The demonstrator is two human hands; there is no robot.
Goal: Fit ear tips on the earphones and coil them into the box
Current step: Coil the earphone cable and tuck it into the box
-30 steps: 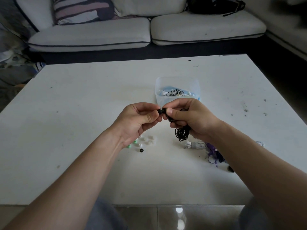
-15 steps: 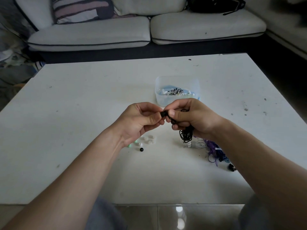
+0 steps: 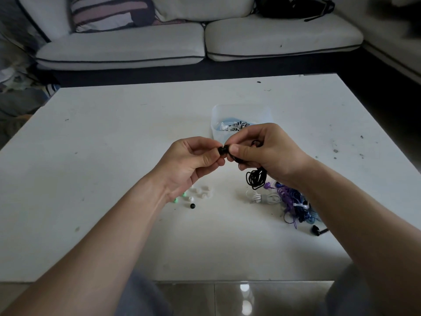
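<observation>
Both hands meet above the white table [image 3: 114, 142]. My right hand [image 3: 266, 153] grips a black earphone, its bundled black cable [image 3: 256, 179] dangling below the palm. My left hand [image 3: 191, 163] pinches a black ear tip [image 3: 222, 149] against the earbud's end. Just behind the hands stands a clear plastic box [image 3: 241, 115] holding coiled earphones. Loose white and green ear tips [image 3: 200, 192] and one black ear tip [image 3: 192, 205] lie on the table under my left wrist.
A white earphone bundle [image 3: 264, 198] and a tangle of purple and blue earphones [image 3: 293, 201] lie right of centre, partly under my right forearm. A black earbud [image 3: 315, 230] sits near them. A grey sofa [image 3: 159, 46] runs behind the table.
Both hands have shifted slightly while working the ear tip at the earbud. The dangling black cable has swung a little. The purple tangle shows more beside my right forearm.
</observation>
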